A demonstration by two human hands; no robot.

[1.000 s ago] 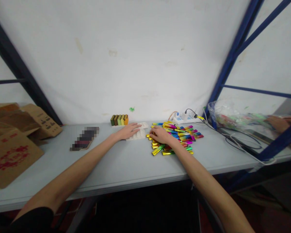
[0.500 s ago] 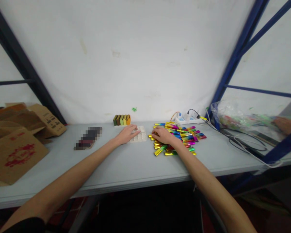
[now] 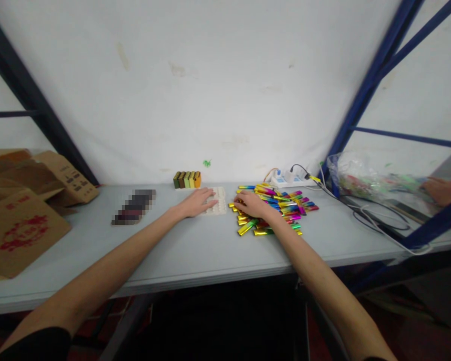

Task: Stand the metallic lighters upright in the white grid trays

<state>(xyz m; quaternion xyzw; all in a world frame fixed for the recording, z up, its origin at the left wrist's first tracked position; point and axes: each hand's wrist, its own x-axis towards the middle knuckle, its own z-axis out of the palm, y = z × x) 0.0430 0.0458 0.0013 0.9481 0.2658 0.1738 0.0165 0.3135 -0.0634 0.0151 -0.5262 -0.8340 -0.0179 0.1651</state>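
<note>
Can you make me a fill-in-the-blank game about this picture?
1. The pale tray lies to the ____ of the shiny pile.
2. The person's left hand is palm ____.
3. The printing on the cardboard box is coloured ____.
4. The metal post on the right is coloured ____.

Missing words: left; down; red; blue.

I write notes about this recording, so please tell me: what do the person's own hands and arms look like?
The left hand and right hand are bare, with nothing worn that I can make out. Both forearms are uncovered too. A plain black sleeve shows above the left elbow; on the right arm, only a dark edge of cloth.
</note>
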